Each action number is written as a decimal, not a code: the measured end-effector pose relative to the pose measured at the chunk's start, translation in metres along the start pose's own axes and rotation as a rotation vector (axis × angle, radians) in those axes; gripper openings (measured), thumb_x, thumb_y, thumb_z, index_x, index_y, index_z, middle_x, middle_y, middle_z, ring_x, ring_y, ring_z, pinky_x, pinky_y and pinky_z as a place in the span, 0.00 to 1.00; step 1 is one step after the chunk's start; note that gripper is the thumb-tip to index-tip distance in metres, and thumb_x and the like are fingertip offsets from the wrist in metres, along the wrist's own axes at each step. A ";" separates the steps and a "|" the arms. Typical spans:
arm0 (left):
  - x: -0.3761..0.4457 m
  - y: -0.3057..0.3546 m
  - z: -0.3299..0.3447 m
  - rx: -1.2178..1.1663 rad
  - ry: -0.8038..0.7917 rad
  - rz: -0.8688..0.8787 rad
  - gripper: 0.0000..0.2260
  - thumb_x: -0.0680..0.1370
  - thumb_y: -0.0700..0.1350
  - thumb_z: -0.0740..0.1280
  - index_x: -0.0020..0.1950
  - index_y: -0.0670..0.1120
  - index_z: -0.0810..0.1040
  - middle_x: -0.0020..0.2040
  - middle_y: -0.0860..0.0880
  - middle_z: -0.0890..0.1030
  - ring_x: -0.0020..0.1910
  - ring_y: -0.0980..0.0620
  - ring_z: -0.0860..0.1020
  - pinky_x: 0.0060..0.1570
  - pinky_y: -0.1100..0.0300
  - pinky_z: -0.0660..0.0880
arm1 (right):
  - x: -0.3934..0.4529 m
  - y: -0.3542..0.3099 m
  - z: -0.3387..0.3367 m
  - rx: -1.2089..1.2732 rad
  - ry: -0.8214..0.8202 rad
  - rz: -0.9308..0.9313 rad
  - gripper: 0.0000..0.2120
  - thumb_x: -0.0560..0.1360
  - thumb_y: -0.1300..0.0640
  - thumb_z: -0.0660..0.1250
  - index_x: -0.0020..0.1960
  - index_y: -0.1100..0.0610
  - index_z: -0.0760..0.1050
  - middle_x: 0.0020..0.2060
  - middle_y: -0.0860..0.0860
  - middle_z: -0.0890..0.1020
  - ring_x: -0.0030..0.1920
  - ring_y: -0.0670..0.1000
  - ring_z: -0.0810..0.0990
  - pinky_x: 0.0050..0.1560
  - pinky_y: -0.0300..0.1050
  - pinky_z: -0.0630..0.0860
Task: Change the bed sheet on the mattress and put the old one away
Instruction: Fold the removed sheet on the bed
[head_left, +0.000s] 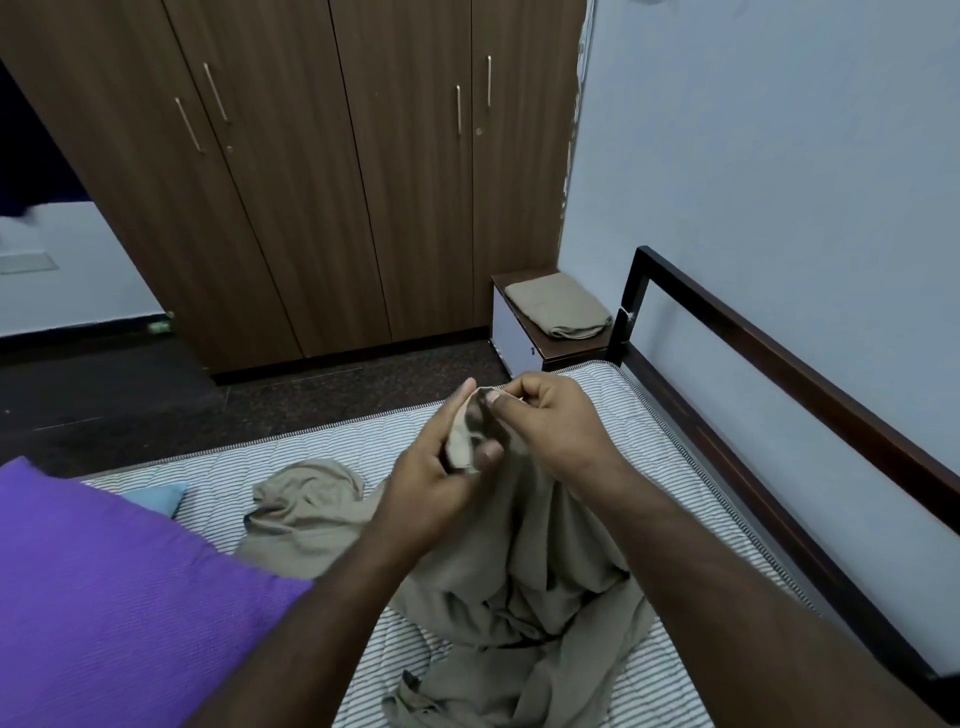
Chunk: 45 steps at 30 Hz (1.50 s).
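Observation:
A crumpled beige bed sheet (524, 587) lies bunched on the bare striped mattress (654, 447). Both hands hold its edge up above the mattress. My left hand (431, 467) grips a fold of the sheet between thumb and fingers. My right hand (545, 421) pinches the sheet's hem close beside it. The rest of the sheet hangs down from the hands and spills toward me. A second beige sheet, folded (558, 306), lies on the small bedside cabinet (519, 332) past the mattress corner.
A purple pillow (119, 597) lies on the mattress at the left, with a light blue pillow (156, 496) behind it. A dark bed frame rail (779, 358) runs along the wall on the right. A brown wardrobe (311, 182) stands beyond the dark floor (156, 405).

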<state>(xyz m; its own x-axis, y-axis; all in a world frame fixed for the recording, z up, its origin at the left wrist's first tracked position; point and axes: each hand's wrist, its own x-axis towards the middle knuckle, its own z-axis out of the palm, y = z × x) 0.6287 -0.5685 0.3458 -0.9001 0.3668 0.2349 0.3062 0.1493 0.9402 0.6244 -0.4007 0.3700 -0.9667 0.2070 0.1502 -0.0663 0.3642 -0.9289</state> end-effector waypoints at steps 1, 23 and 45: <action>0.005 0.000 -0.001 0.003 0.117 0.020 0.18 0.80 0.50 0.69 0.70 0.55 0.76 0.61 0.64 0.81 0.62 0.66 0.77 0.59 0.70 0.72 | -0.001 0.000 0.000 0.000 -0.027 0.001 0.12 0.72 0.45 0.71 0.40 0.54 0.81 0.29 0.45 0.80 0.30 0.42 0.75 0.37 0.46 0.72; 0.025 0.013 -0.025 0.093 0.029 0.042 0.05 0.80 0.40 0.69 0.48 0.47 0.84 0.44 0.52 0.86 0.44 0.60 0.82 0.48 0.61 0.76 | -0.003 0.003 -0.016 0.137 -0.300 -0.021 0.07 0.75 0.56 0.75 0.41 0.58 0.81 0.32 0.51 0.79 0.35 0.46 0.74 0.36 0.44 0.70; 0.030 0.021 -0.042 -0.093 0.327 0.031 0.16 0.81 0.44 0.69 0.36 0.38 0.73 0.31 0.46 0.71 0.32 0.53 0.69 0.33 0.58 0.66 | -0.012 0.026 -0.042 -0.051 -0.307 0.091 0.07 0.70 0.56 0.79 0.40 0.58 0.84 0.33 0.52 0.83 0.35 0.47 0.80 0.40 0.47 0.74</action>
<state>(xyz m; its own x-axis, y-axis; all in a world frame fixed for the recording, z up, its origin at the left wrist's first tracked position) 0.5951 -0.5934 0.3830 -0.9470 0.0540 0.3165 0.3192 0.0525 0.9462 0.6449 -0.3557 0.3578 -0.9980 -0.0400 -0.0490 0.0287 0.4034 -0.9146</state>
